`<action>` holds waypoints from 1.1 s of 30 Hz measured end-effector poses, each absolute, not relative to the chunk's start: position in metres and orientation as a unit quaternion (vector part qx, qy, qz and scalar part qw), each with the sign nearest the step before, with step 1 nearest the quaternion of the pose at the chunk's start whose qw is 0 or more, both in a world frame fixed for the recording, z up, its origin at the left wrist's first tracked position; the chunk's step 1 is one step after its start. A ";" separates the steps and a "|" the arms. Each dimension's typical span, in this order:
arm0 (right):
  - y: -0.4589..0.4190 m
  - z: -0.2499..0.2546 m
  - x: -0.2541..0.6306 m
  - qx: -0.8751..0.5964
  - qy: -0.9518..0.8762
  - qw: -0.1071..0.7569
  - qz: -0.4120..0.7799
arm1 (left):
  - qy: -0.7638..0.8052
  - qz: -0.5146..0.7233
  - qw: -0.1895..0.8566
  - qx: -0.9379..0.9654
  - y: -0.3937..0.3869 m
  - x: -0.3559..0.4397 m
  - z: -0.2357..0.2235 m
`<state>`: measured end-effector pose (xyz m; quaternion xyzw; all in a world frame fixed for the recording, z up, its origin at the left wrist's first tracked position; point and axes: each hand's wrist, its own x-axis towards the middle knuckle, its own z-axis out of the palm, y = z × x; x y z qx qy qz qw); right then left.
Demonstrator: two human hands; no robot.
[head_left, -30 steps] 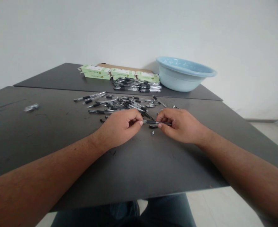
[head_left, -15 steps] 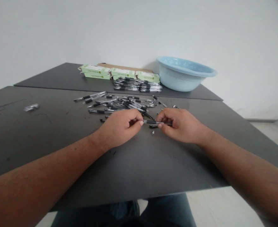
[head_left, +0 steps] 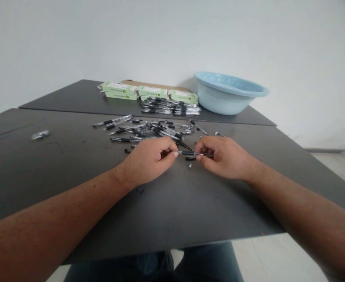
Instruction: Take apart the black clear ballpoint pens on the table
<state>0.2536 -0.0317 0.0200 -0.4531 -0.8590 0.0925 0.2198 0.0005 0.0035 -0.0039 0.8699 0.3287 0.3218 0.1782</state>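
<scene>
Between both hands lies a gel pen barrel [head_left: 187, 153] with a black grip, held level just over the table. My left hand [head_left: 153, 160] pinches its clear end between thumb and forefinger. My right hand [head_left: 223, 157] is closed on a thin pen refill [head_left: 203, 154] whose left part runs into the grip end of the barrel; its right end is hidden by the palm. Just below the barrel, a black pen cap [head_left: 191, 158] lies partly behind my right fingers. A small silver cone tip [head_left: 190, 166] sits on the table nearer me.
Loose pens and pen parts [head_left: 151, 129] are heaped beyond my hands. Behind them lie stacked pens [head_left: 157, 105], green-and-white boxes [head_left: 121, 91] and a light blue basin [head_left: 225, 96]. A small clear plastic packet [head_left: 40, 134] is at the left on the dark table [head_left: 172, 211].
The hands hold nearly the same pose, with the barrel and refill still between them. The whole view has shifted very slightly.
</scene>
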 end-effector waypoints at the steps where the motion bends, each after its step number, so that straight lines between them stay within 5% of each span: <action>1: -0.031 0.020 0.254 -0.451 -0.862 0.216 0.088 | 0.329 0.321 0.179 0.870 0.004 0.000 -0.004; 33: -0.029 0.020 0.254 -0.416 -0.889 0.180 0.061 | 0.322 0.324 0.174 0.872 0.006 0.001 -0.007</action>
